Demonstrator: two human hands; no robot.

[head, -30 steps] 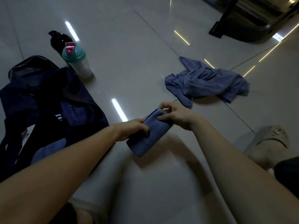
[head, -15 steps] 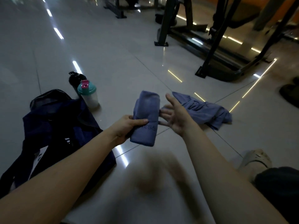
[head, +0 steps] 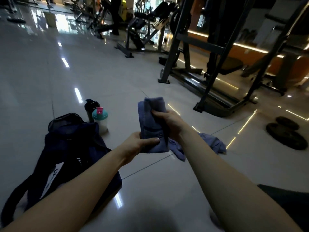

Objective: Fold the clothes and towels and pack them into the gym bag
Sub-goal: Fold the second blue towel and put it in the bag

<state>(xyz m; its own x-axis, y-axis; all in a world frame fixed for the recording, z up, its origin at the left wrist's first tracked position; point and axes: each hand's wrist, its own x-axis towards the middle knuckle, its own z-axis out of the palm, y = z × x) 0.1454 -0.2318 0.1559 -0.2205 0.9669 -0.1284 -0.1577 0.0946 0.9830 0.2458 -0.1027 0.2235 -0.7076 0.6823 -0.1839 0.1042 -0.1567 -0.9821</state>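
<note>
A folded blue towel [head: 151,121] stands upright in the air between both hands, above the tiled floor. My left hand [head: 137,144] grips its lower end, thumb across the front. My right hand [head: 168,122] holds its right side higher up, fingers curled round the edge. The dark navy gym bag [head: 71,144] lies open on the floor to the left of my left arm. A crumpled blue cloth [head: 211,143] lies on the floor behind my right forearm, partly hidden by it.
A white shaker bottle with a teal lid [head: 100,119] and a black bottle [head: 89,108] stand behind the bag. Black gym machine frames [head: 209,91] rise at the right. Dark weight plates [head: 284,133] lie far right. My knee shows at the lower right.
Both hands lifted the folded towel off the floor and turned it upright. The right hand, open half a second ago, now holds the towel's side. The camera tilted up toward the gym.
</note>
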